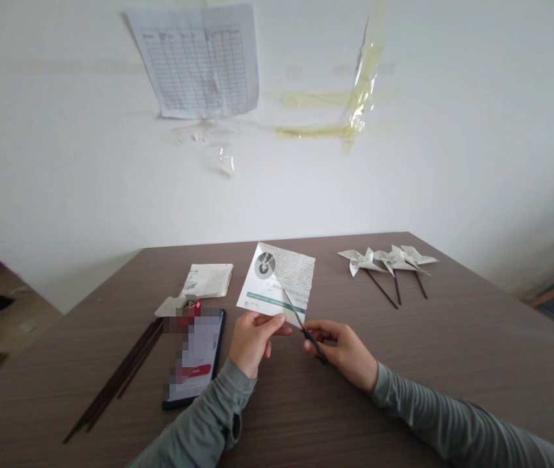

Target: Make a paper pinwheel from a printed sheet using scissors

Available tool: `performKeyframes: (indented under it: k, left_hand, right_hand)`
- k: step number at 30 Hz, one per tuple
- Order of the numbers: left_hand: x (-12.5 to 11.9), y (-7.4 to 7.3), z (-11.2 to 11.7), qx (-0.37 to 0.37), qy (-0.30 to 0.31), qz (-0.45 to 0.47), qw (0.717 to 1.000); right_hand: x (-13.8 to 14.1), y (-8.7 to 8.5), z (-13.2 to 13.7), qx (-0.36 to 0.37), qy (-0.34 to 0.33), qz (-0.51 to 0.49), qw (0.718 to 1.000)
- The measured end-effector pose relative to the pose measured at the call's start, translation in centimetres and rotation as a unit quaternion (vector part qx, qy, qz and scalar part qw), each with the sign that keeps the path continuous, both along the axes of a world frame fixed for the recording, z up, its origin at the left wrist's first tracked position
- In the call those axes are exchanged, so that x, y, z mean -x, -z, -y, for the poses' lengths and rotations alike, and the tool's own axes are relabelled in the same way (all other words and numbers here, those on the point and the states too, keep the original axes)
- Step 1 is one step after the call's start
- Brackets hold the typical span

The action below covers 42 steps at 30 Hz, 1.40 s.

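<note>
A square of printed paper (pixel 277 279) with a round grey picture and a green band is held up over the table. My left hand (pixel 253 335) pinches its lower edge between thumb and fingers. In my right hand (pixel 347 351) is a pair of scissors (pixel 316 344) with dark handles, fingers closed round them. The blades reach up and left over the paper's lower right corner, pointing toward its middle. Whether they have cut into the sheet I cannot tell.
Left of the paper lie a paper stack (pixel 207 279), a small red box (pixel 189 311), a phone (pixel 193 357) and several dark thin sticks (pixel 121 370). Paper pinwheels (pixel 393 260) on dark sticks rest at the back right. Behind the brown table (pixel 452 338) stands a white wall.
</note>
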<state>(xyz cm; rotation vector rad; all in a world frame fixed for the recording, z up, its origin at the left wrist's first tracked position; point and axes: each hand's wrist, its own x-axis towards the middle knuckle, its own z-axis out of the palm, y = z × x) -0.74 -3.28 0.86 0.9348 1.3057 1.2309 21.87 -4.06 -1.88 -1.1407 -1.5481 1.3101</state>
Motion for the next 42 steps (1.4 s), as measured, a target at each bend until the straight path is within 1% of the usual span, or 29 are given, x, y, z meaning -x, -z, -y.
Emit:
performKeyframes:
  k: [10, 15, 18, 23, 26, 29, 31, 34, 36, 39, 42]
  left_hand:
    - [-0.1, 0.0, -0.1, -0.003, -0.002, 0.017, 1.000]
    - [0.0, 0.1, 0.0, -0.007, 0.000, 0.018, 1.000]
    - [0.1, 0.1, -0.1, -0.013, 0.002, 0.016, 1.000]
    - [0.4, 0.4, -0.4, -0.023, -0.015, 0.017, 0.999]
    - [0.7, 0.8, -0.7, -0.045, -0.026, 0.017, 0.999]
    - [1.1, 1.2, -0.9, -0.067, -0.036, 0.007, 0.997]
    - [1.3, 1.4, -1.0, -0.075, -0.049, -0.007, 0.996]
    - [1.5, 1.5, -1.1, -0.082, -0.070, -0.028, 0.994]
    - [1.6, 1.5, -1.1, -0.083, -0.072, -0.033, 0.993]
    - [1.8, 1.5, -1.2, -0.080, -0.059, -0.033, 0.994]
    - [1.8, 1.5, -1.2, -0.079, -0.051, -0.040, 0.995]
  right_hand:
    - [0.0, 0.7, -0.2, 0.005, 0.003, -0.019, 1.000]
    - [-0.2, 1.2, -0.6, 0.031, -0.020, -0.031, 0.999]
    - [-0.3, 1.3, -0.7, 0.033, -0.035, -0.027, 0.998]
    - [-0.5, 1.0, -0.5, 0.028, -0.038, -0.029, 0.998]
    - [-0.9, 1.0, -0.5, 0.021, -0.049, -0.013, 0.999]
    - [-1.5, 1.1, -0.8, -0.006, -0.058, 0.012, 0.998]
    - [-2.1, 1.0, -0.9, -0.048, -0.042, 0.031, 0.997]
    - [-2.8, 1.0, -1.3, -0.108, 0.009, 0.041, 0.993]
    - [-3.2, 1.2, -1.8, -0.122, 0.046, 0.020, 0.991]
    - [-3.7, 1.7, -2.9, -0.124, 0.103, -0.028, 0.986]
    - [-4.2, 2.4, -4.2, -0.142, 0.164, -0.041, 0.975]
